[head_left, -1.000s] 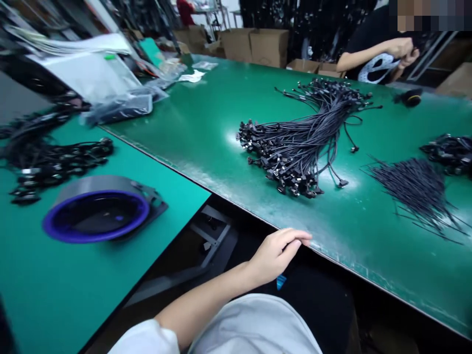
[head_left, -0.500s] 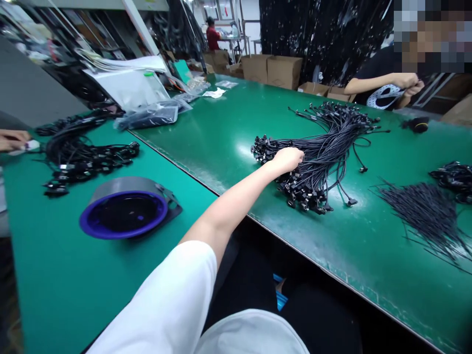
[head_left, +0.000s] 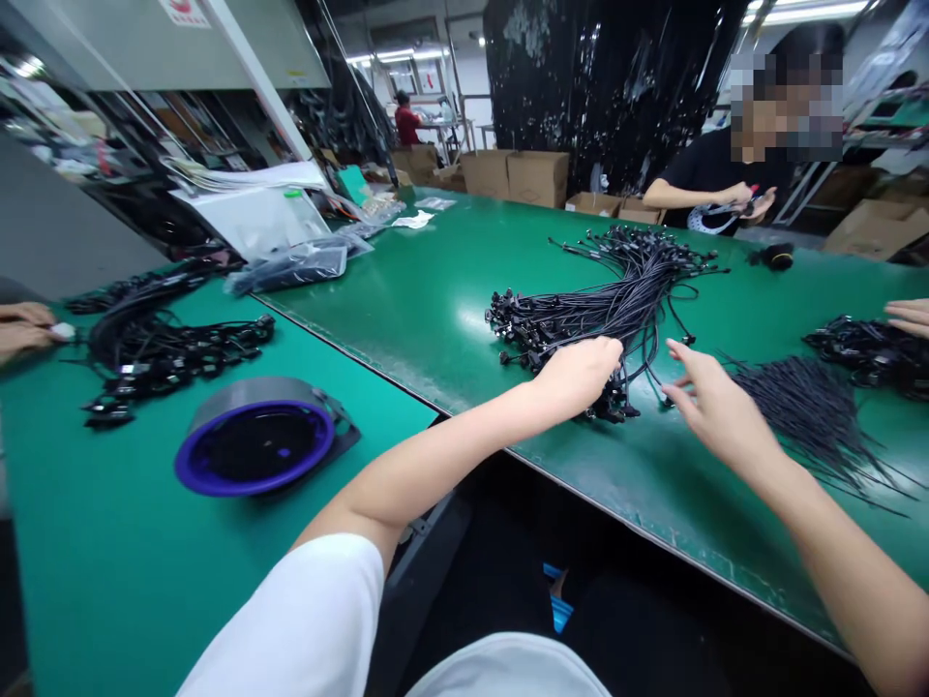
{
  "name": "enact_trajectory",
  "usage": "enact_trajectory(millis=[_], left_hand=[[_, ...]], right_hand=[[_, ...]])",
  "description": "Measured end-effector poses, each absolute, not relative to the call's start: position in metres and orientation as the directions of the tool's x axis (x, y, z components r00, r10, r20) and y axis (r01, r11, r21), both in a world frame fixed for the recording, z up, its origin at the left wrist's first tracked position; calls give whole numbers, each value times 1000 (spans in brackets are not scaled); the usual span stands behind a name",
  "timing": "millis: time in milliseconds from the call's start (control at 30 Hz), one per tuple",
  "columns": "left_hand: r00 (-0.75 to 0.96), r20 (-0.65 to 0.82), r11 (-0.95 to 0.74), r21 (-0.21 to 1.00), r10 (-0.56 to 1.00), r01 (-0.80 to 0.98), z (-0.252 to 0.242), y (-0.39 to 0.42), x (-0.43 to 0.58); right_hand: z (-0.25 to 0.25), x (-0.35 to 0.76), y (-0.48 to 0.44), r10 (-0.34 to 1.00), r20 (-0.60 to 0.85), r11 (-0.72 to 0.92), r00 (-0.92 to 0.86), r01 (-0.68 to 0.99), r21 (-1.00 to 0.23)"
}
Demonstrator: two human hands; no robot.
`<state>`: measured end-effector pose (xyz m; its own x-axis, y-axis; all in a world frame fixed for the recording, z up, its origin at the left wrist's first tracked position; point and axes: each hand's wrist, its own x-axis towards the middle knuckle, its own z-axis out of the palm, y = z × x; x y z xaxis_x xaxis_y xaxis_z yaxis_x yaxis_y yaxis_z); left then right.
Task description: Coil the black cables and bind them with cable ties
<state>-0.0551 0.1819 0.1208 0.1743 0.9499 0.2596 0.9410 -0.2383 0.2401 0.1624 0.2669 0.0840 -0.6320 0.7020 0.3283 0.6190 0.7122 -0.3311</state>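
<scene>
A thick bundle of black cables (head_left: 616,295) with connectors at both ends lies on the dark green table (head_left: 450,319). My left hand (head_left: 579,373) rests on the near connector end of the bundle, fingers curled over it. To its right my right hand (head_left: 707,407) hovers with fingers spread beside loose cable ends, holding nothing. A fan of thin black ties (head_left: 813,416) lies just right of that hand.
A purple-rimmed round dish on a grey base (head_left: 257,445) sits on the lighter green table at left, behind it a cable pile (head_left: 152,334) and another person's hands (head_left: 25,324). A person in black sits opposite (head_left: 715,179). Another hand (head_left: 907,315) and more cables (head_left: 863,348) at right.
My left hand rose from the table edge to the cable bundle and slid to its near end. My right hand has come into view on the right.
</scene>
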Motion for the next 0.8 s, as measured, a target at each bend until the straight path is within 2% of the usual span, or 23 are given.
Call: enact_trajectory(millis=[67,167,233,367,400,467,533,600,700,800], left_hand=[[106,169,-176,483,980,858,116,169,-52],[81,-57,0,820,995,572,111,158,-50],[123,-130,64,897,984,438,111,157,-51],[192,-137,93,970,972,223,114,158,-53],[194,-118,76,974,974,212,114,157,-53],[220,-53,-25,941,974,338,113,157,-55],[319,2,-179,832,948,525,113,160,-60],[348,57,-274,738,936,617,115,171,-71],[114,124,-166,603,986,780,117,206,-96],[2,-1,-1,480,1000,878,111,251,-116]], right_hand=[[81,121,283,688,297,725,-662,610,-319],[73,94,310,720,242,694,-651,678,-241],[69,98,330,762,245,646,-599,726,-235],[72,128,370,857,218,514,-467,802,-303],[73,135,378,874,190,486,-448,806,-338],[73,142,389,902,100,420,-421,796,-437],[68,141,392,914,-21,323,-405,759,-566],[57,134,389,908,-126,210,-399,695,-688],[38,115,377,900,-188,83,-394,577,-812],[23,89,366,906,-190,24,-377,494,-869]])
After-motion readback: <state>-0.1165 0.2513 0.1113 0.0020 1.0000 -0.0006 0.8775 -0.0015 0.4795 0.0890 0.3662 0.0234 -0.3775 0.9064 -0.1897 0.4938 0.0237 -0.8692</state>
